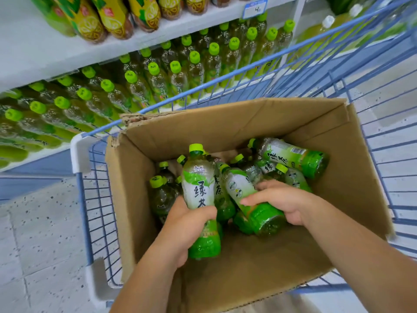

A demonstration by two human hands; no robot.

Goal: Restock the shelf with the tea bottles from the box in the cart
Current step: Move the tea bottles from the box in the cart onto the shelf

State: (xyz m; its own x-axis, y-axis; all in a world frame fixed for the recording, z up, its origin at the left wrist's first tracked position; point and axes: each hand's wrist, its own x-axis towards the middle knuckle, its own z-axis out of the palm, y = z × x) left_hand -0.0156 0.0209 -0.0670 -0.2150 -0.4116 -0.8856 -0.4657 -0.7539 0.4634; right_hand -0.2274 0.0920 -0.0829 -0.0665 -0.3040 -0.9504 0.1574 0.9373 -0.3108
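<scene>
- Left hand (185, 224) wraps a bottle (199, 193) at mid-body, upright in the box (352, 177), cap up.
- Right hand (286, 199) grips a second bottle (248, 195), tilted, cap pointing up-left, base toward the camera.
- Box sits in the cart (90, 199); shelf (33, 53) beyond.

1. My left hand (185, 224) is inside the box (248, 267), fingers curled round a bottle (199, 188), thumb across its front.
2. My right hand (282, 199) is farther into the box, wrapped over a second bottle (262, 216).
3. Both forearms reach in over the box's near wall.
</scene>
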